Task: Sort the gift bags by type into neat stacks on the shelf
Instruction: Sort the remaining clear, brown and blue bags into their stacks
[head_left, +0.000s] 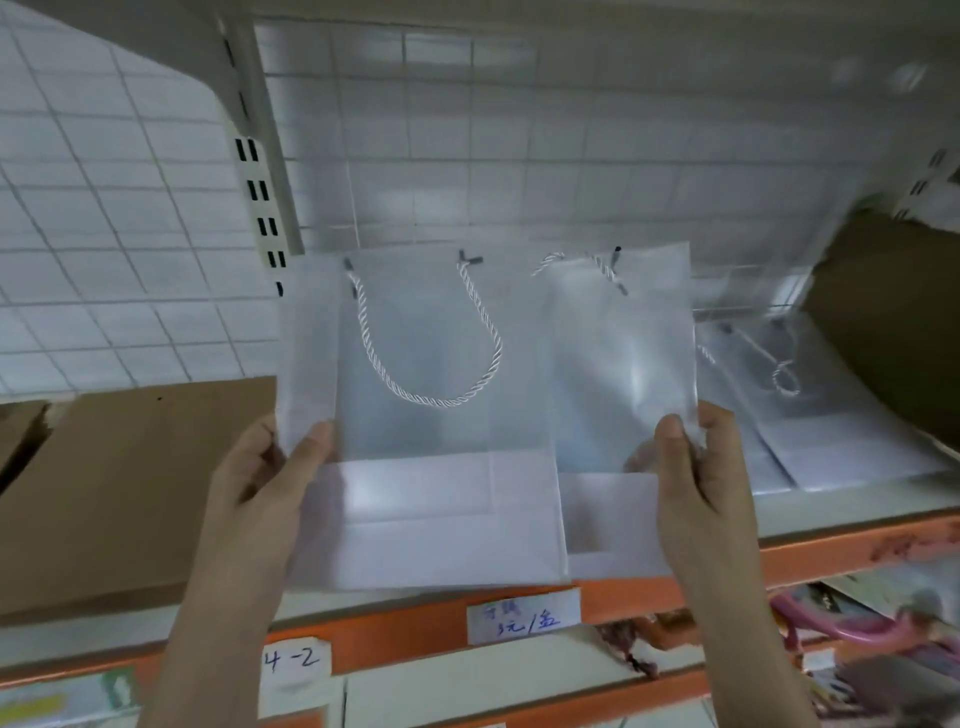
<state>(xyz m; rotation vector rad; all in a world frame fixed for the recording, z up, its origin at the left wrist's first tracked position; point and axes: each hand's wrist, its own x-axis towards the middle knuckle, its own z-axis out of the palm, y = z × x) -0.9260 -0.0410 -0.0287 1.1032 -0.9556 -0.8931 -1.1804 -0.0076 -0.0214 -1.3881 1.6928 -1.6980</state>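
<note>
Two frosted bags held up flat in front of the shelf, at risk of sliding apart

The larger frosted bag (441, 415) is pinched at its lower left edge by the left hand (260, 478), thumb in front and fingers curled behind; the smaller frosted bag (623, 389), partly tucked behind the first, is pinched at its right edge by the right hand (701, 478) in the same closed grip. Both bags are kept above the orange shelf edge (831, 551), not yet laid down. A stack of similar bags (810, 431) is seen lying on the shelf to the right, near a brown cardboard (893, 322). The plastic looks smooth, so the bags can probably slip from such edge grips, or be put on one stack although the sizes differ. The rope handle (431, 358) may also be caught when the bags are laid down.
</note>
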